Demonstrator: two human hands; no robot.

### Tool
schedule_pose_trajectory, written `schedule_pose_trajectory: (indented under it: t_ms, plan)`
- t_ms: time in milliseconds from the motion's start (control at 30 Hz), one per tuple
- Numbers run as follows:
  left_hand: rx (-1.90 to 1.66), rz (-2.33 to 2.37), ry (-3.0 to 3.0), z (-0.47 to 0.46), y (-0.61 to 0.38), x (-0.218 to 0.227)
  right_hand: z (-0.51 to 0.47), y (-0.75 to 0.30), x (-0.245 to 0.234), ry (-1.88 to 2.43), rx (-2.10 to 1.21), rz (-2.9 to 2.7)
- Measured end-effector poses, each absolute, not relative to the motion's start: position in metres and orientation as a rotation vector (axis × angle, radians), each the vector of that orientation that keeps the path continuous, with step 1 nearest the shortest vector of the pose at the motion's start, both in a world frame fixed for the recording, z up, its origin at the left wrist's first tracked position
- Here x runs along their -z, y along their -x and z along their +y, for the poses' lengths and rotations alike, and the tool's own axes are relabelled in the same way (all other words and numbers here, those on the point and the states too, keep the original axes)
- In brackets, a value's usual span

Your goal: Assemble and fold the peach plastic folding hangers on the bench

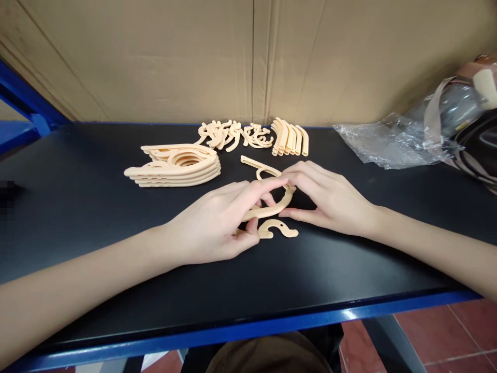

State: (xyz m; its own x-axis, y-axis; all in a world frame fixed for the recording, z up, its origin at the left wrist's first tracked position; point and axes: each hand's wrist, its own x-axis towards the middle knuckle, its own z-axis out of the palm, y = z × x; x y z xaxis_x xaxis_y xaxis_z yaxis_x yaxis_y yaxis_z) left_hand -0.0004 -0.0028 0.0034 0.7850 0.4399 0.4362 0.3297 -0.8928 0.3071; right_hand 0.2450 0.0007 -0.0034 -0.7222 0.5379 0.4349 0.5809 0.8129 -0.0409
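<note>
A cream plastic folding clothes hanger [274, 210] is between my hands at the middle of the table, one arm pointing away and the other curving toward me. My left hand [221, 223] pinches its near arm, with the index finger reaching to the joint. My right hand [328, 197] has its fingers closed at the joint from the right, the thumb low beside the curve. Just below the near arm, a loose cream hook piece [285, 227] lies on the black table [310, 280], partly hidden by my left thumb.
Folded hangers [174, 173] are stacked at the left. Behind are piles of hook pieces [221, 134], smaller curved pieces [258, 135] and a row of hanger arms [289, 137]. A clear plastic bag [396, 140] and a dark bag [479, 140] lie at right. Cardboard [163, 62] closes the back.
</note>
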Motion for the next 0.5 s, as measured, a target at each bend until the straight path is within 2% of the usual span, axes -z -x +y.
schedule_pose_trajectory:
  t_ms: [100, 500]
  plan:
    - [-0.734, 0.661, -2.768, -0.0033, 0.0012, -0.0013, 0.0038, -0.2455, 0.0046, 0.904, 0.038, -2.581]
    - [-0.678, 0.842, -2.985, 0.0035, 0.0016, -0.0005, 0.0035, -0.2456, 0.0039, 0.971, 0.025, -2.621]
